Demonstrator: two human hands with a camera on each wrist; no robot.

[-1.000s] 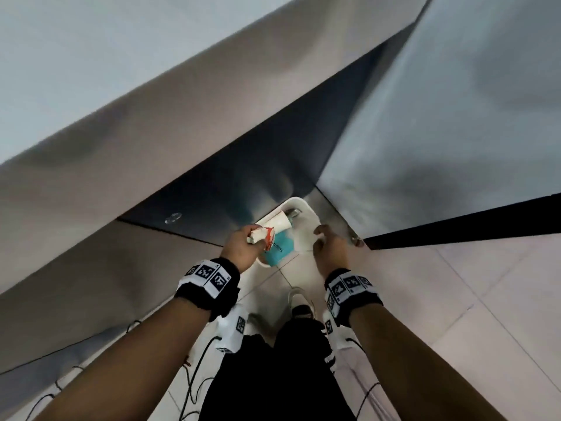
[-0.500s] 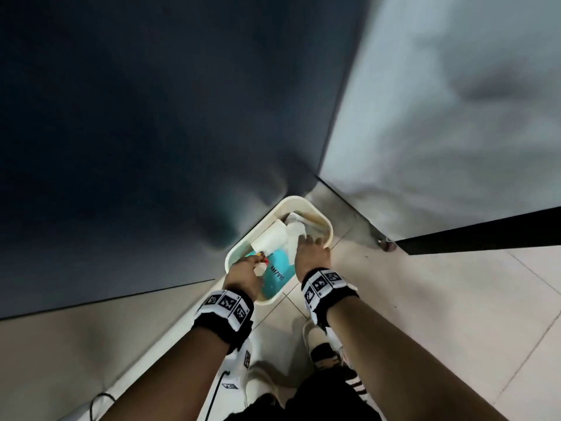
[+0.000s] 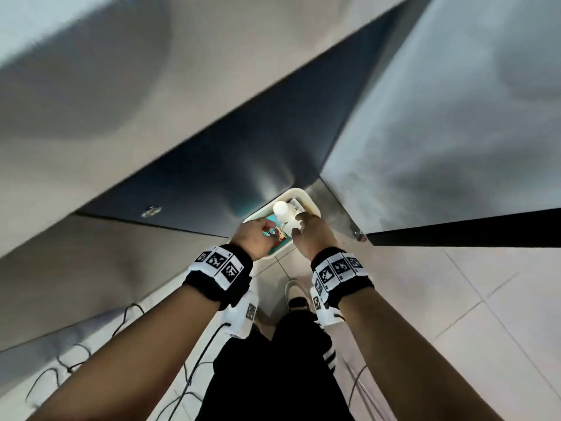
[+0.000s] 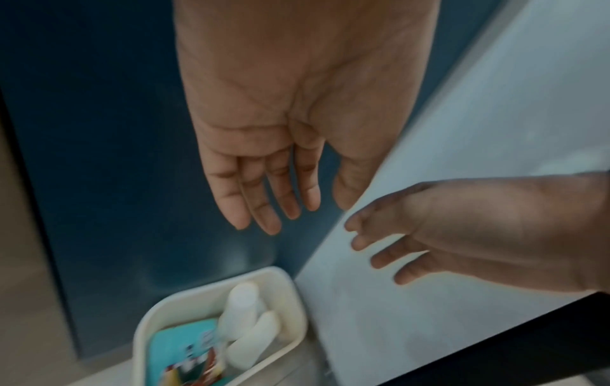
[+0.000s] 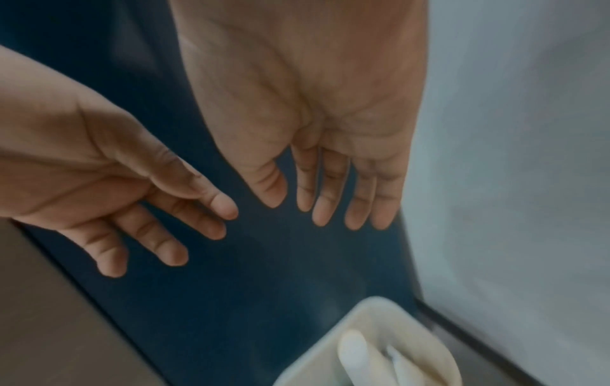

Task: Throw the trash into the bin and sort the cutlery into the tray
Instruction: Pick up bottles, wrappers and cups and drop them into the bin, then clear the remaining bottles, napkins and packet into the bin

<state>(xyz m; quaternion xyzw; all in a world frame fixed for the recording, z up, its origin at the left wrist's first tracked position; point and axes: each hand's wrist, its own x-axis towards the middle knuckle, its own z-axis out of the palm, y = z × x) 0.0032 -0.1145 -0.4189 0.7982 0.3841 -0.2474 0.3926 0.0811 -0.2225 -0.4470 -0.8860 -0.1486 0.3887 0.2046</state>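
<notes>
A cream bin (image 3: 312,205) stands on the floor in a corner between metal panels. Inside lie two white paper cups (image 3: 283,209) and a teal printed packet (image 3: 271,235). My left hand (image 3: 252,238) and right hand (image 3: 309,238) hover side by side just above it. In the left wrist view the left hand (image 4: 297,209) has straight, empty fingers above the bin (image 4: 145,326) and cups (image 4: 244,300). In the right wrist view the right hand (image 5: 317,211) is likewise flat and empty, with the bin (image 5: 373,303) below. No cutlery or tray is in view.
A dark blue panel (image 3: 243,153) and a steel panel (image 3: 440,132) meet behind the bin. A black edge (image 3: 455,232) juts out at the right. Black cables (image 3: 121,326) trail over the tiled floor (image 3: 455,299) at the left. My shoe (image 3: 296,294) stands close to the bin.
One second ago my left hand held a white and red wrapper over the bin. Both hands then dipped to the bin; now they are empty above it.
</notes>
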